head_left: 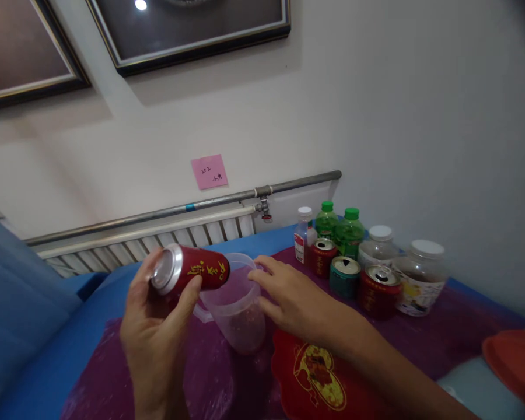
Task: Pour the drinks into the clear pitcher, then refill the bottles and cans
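My left hand [160, 332] is wrapped round a red drink can [201, 267] with yellow characters, tipped onto its side with the silver end to the left. The can's dark end reaches over the rim of a translucent plastic pitcher [240, 318]. The pitcher stands upright on purple plastic sheeting, its handle pointing left. My right hand [289, 291] has its fingers bent over the pitcher's right rim, gripping it. Below my right forearm lies a red scalloped tray [289, 379] with a gold heart-shaped print. I cannot see clearly what is inside the pitcher.
Right of the pitcher stand red cans [378, 289], a green can [345, 274], green-capped bottles [350, 230], a white-capped bottle [304, 236] and white-lidded jars [422, 274]. An orange-red lid or bowl [514, 364] sits lower right. Behind are a radiator [149, 242] and pipe [157, 217].
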`<move>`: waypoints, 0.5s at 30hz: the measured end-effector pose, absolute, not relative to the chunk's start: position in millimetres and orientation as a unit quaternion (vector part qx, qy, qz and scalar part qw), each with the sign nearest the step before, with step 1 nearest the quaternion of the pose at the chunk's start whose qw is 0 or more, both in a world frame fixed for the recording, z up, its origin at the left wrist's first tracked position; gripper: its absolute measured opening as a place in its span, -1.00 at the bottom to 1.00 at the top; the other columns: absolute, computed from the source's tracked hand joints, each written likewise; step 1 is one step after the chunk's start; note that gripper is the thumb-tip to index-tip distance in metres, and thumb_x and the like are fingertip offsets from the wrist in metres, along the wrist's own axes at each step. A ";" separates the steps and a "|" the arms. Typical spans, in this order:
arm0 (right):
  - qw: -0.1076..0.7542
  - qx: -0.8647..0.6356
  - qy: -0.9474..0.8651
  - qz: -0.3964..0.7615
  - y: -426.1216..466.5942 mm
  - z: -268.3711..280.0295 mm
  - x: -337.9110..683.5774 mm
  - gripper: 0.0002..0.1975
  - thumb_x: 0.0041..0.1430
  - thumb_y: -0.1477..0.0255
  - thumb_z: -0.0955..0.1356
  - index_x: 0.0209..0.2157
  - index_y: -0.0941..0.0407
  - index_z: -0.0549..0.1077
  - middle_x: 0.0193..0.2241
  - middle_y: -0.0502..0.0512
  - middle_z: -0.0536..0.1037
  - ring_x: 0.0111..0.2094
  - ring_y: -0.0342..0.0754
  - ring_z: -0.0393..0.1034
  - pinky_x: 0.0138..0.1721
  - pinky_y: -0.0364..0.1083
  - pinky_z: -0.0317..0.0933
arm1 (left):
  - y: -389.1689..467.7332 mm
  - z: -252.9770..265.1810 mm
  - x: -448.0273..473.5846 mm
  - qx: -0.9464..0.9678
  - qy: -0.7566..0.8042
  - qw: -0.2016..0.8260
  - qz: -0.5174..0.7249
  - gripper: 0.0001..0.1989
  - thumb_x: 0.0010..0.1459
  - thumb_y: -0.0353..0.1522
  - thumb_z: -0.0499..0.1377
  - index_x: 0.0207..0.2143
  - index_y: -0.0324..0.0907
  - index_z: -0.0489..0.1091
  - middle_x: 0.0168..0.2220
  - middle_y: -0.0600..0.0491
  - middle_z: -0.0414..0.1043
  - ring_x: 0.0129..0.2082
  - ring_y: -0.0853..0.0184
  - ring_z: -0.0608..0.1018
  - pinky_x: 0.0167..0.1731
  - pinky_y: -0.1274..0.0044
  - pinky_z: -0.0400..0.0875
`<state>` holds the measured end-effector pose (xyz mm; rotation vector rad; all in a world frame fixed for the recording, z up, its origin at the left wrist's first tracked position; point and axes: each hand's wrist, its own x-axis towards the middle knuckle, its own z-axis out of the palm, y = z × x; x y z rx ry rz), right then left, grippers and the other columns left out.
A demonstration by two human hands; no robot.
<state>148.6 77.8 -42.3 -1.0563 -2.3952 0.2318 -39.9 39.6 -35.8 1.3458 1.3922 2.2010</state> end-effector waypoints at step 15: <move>0.253 -0.393 -0.879 0.095 76.3 -41.4 148.7 -0.78 0.20 0.57 0.30 -0.13 0.10 0.43 -0.03 0.19 0.41 -0.07 0.03 0.38 -0.04 0.04 0.29 | 45.3 -36.4 -47.2 0.430 0.498 0.103 0.746 -0.40 -0.08 -0.30 0.42 0.06 0.00 0.40 0.02 0.08 0.49 -0.02 0.25 0.53 0.08 0.39 0.37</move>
